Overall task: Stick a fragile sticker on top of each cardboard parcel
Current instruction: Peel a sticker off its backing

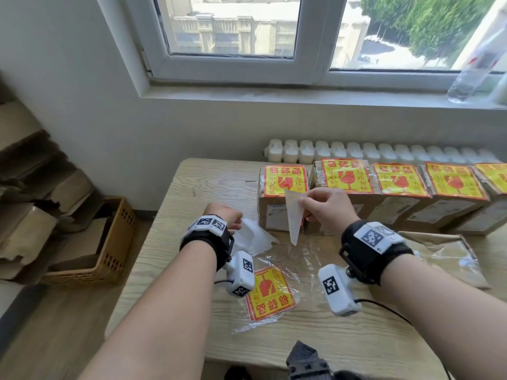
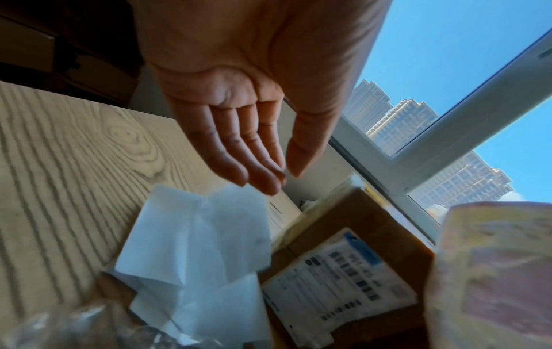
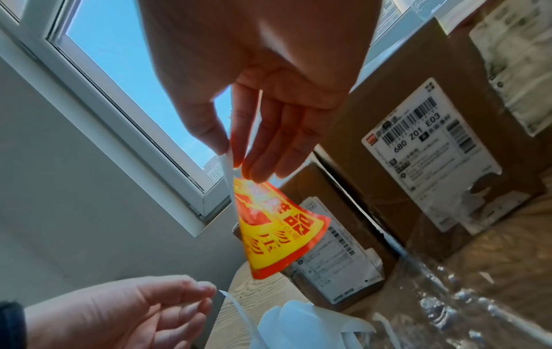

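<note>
At a wooden table (image 1: 175,270) under a window (image 1: 233,26), five cardboard parcels (image 1: 282,198) already wear labels — my right hand (image 1: 329,207) pinches a fragile sticker (image 3: 274,233) in the air before them, while my left hand (image 2: 239,132) hovers, fingers straight and empty, over discarded backing papers (image 2: 197,236).

bench (image 1: 170,270) is carrying all | five cardboard parcels (image 1: 284,198) are standing in a row along its far edge | white backing papers (image 1: 253,239) are lying near the middle | sticker stack (image 1: 270,294) is lying on clear wrap (image 1: 310,259) | flat brown packet (image 1: 450,256) is lying at right
</note>
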A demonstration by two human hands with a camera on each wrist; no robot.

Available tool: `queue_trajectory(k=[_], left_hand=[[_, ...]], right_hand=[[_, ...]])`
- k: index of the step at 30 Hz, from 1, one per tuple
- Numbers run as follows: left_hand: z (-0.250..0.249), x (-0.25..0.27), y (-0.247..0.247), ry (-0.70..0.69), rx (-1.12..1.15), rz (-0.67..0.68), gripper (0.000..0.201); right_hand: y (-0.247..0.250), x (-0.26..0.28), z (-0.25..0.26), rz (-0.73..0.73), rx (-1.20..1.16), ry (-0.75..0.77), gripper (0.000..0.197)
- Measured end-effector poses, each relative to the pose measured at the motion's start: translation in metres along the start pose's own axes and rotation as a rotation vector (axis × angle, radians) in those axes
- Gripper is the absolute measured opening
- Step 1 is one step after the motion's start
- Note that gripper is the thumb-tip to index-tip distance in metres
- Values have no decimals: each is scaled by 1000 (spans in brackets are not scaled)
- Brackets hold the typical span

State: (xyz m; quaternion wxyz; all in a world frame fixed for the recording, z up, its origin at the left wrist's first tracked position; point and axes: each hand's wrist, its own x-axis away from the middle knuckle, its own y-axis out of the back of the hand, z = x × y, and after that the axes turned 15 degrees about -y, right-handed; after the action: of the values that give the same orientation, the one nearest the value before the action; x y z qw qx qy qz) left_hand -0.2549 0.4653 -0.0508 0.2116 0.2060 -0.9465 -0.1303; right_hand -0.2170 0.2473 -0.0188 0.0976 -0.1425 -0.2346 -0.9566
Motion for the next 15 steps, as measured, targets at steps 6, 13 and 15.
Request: queue_trajectory(k=[6,13,15], left_hand=[[-50,34,-30,-115,-73,204,36],[-84,72,-69,-93,-30,298,28],[-87,79,-75,-92,-30,290,18]], right_hand=[[33,10,6,33,44,70,5],[72,27,3,94,135,207,13],[82,29,-1,102,151,219,16]])
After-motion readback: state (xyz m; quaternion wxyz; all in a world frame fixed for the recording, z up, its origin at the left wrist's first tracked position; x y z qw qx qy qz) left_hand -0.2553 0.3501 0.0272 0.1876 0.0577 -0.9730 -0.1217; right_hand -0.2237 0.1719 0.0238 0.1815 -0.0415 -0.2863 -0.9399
